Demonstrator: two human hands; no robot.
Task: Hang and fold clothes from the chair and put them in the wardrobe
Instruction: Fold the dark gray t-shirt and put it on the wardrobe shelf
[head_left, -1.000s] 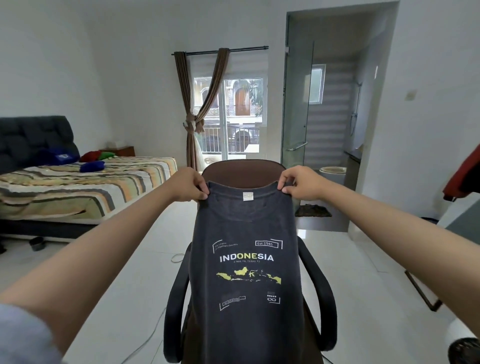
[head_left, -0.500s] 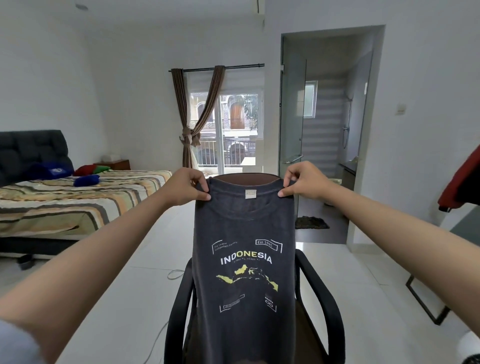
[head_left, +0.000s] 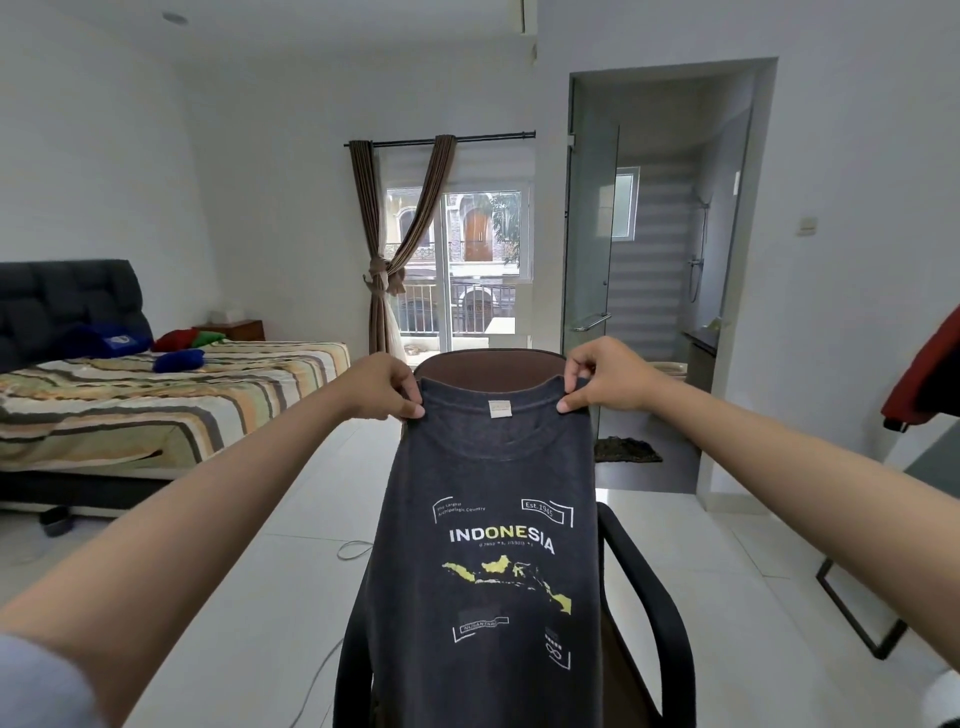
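Above the office chair (head_left: 488, 364), a dark "INDONESIA" T-shirt (head_left: 488, 519) is pinched at its shoulders by the left hand (head_left: 382, 387) and right hand (head_left: 605, 374); its hidden hem could perhaps be snagged on an armrest.

White walls, pale tiled floor (head_left: 270, 561); striped bed (head_left: 171, 395) left of hands; curtained window (head_left: 462, 260) beyond; glass bathroom door (head_left: 589, 249) right.
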